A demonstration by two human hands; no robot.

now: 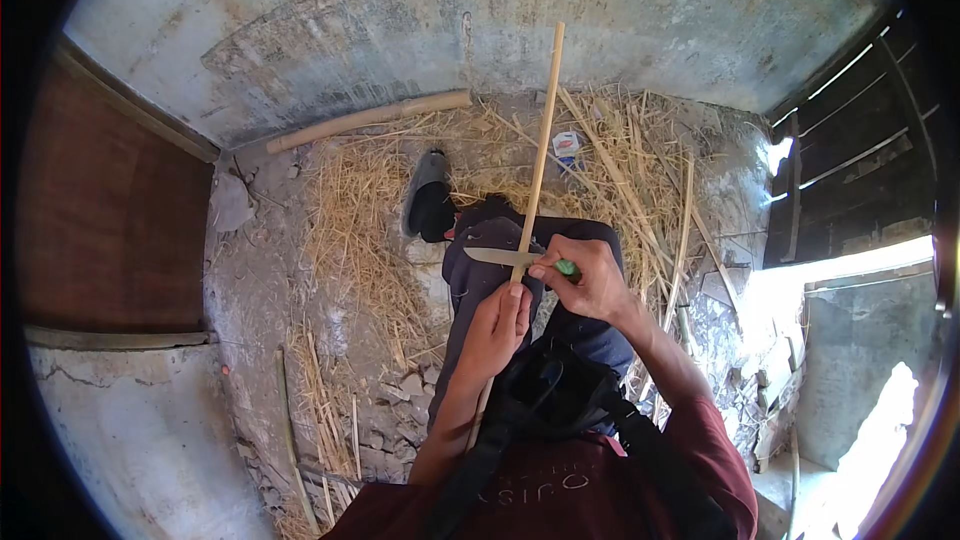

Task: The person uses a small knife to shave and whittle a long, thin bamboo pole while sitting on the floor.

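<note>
A long, pale bamboo strip runs from under my left forearm up past my knees toward the far wall. My left hand is closed round it, thumb along its upper face. In my right hand is a knife with a green handle, its blade pointing left and lying across the strip just beyond my left fingers. The fingers of that hand wrap the handle, so only part of the green shows. Both hands are over my lap, above dark trousers.
Straw-like shavings cover much of the floor. A thick bamboo pole lies along the far wall. Loose strips lie at the right, near a small white and blue packet. My shoe rests ahead. A brown door panel stands left.
</note>
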